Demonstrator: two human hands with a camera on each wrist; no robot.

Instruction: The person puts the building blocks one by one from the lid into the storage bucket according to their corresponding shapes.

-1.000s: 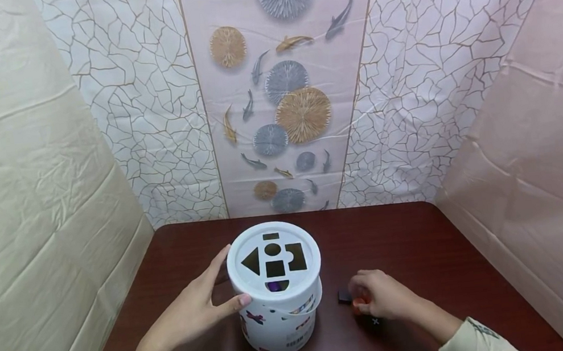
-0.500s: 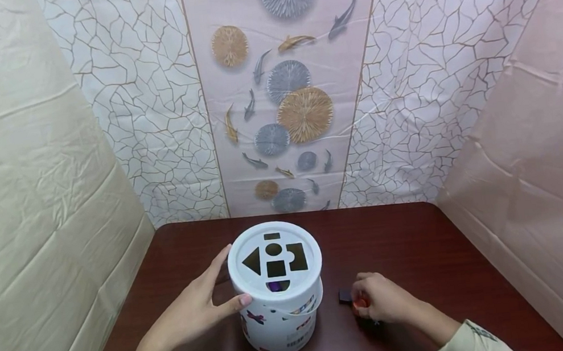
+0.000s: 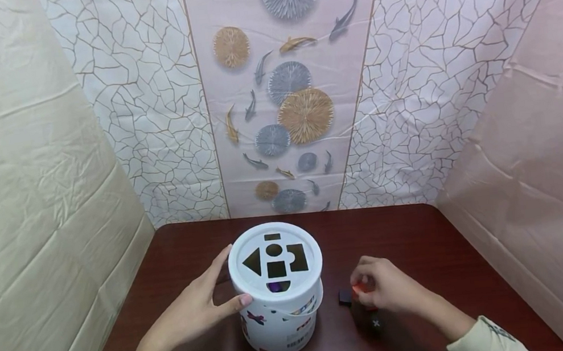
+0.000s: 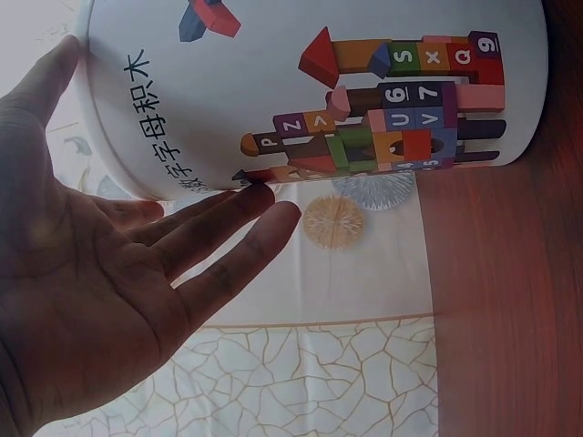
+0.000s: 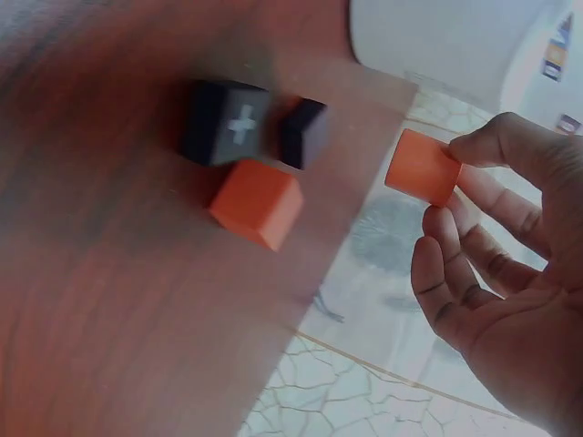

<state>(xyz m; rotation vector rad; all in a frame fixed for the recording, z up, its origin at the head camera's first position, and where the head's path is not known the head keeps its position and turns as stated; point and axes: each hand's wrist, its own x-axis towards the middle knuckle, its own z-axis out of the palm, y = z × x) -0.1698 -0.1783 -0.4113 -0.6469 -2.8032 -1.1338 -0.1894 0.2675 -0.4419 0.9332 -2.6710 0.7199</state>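
Note:
A white lidded bucket [image 3: 279, 324] stands upright on the table, its lid [image 3: 262, 283] cut with several shaped holes. My left hand [image 3: 192, 310] rests against the bucket's left side, thumb on the front of the rim and fingers toward the back. In the left wrist view those fingers look nearly straight against the printed wall. To the bucket's right, my right hand [image 3: 391, 287] pinches a small orange cylindrical block [image 5: 424, 166] between thumb and fingers, above the table. Below it lie an orange block [image 5: 260, 202], a black cube [image 5: 228, 123] marked with a plus sign and a smaller dark block [image 5: 302, 132].
The bucket's thin handle [image 3: 308, 310] hangs down on its right side. Something purple [image 3: 275, 286] shows through the front hole. Dark red tabletop [image 3: 401, 231] extends behind and to the right. Patterned cloth [image 3: 407, 99] encloses the back and sides.
My right hand has risen slightly from the blocks with the orange cylindrical block, and the plus-marked cube shows more fully. My left hand and the bucket stay put.

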